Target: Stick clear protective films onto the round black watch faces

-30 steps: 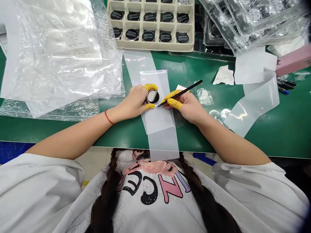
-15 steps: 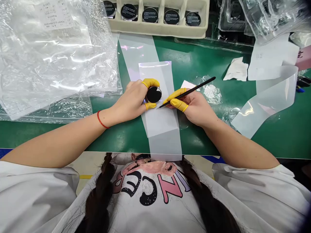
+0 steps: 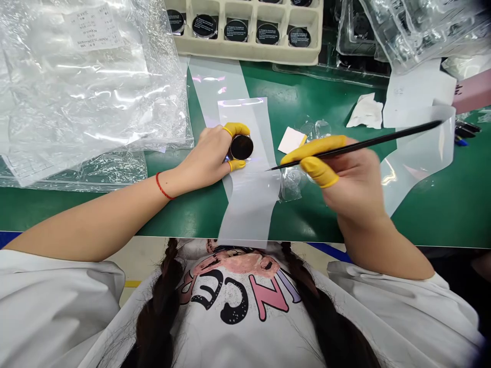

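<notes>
Well, left hand (image 3: 205, 158) pinches black disc (image 3: 241, 147), rim partly under yellow cots (image 3: 237, 129); right hand (image 3: 345, 179) blurred, pinching black pointed tool (image 3: 368, 147).

Yellow finger cots (image 3: 237, 129) cover fingers of the left hand (image 3: 203, 158) and the right hand (image 3: 345, 179), and a red cord (image 3: 163, 186) circles the left wrist. The round disc (image 3: 241, 147) and the slim pointed tool (image 3: 368, 145) are black, above a green tabletop (image 3: 303, 220). The white T-shirt (image 3: 238, 317) carries pink and black lettering.
</notes>
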The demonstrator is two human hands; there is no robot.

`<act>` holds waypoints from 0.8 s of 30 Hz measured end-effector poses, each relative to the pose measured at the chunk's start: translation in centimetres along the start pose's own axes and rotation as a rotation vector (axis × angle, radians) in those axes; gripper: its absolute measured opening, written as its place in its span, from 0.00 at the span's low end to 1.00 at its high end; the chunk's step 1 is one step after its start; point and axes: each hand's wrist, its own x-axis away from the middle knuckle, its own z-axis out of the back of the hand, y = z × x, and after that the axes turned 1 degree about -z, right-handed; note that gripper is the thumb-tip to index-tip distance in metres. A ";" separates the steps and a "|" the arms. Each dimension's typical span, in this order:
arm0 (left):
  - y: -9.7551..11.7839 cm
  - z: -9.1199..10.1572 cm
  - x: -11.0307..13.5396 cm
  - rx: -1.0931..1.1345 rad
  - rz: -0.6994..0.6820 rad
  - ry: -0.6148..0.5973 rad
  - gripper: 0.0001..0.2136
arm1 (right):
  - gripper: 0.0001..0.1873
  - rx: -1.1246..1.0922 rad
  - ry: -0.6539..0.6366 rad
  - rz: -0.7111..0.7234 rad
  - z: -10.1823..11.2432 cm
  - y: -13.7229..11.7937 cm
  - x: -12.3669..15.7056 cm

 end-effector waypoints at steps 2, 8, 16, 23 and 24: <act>0.2 0.0 0.2 0.029 0.012 0.031 0.23 | 0.05 -0.048 0.117 0.063 0.4 -1.0 0.4; 1.9 -0.6 1.7 0.288 -0.011 0.110 0.25 | 0.04 -0.275 0.214 0.207 0.3 -1.1 0.1; 1.1 -0.5 1.6 0.289 -0.012 0.214 0.26 | 0.05 -0.340 0.214 0.106 1.2 1.0 -1.0; -2.0 0.9 0.5 0.299 0.029 0.390 0.28 | 0.19 -0.259 -0.038 -0.147 -1.3 2.1 -0.8; -2.2 1.0 0.4 0.309 0.033 0.389 0.28 | 0.20 -0.257 -0.076 -0.180 -1.8 2.5 -0.8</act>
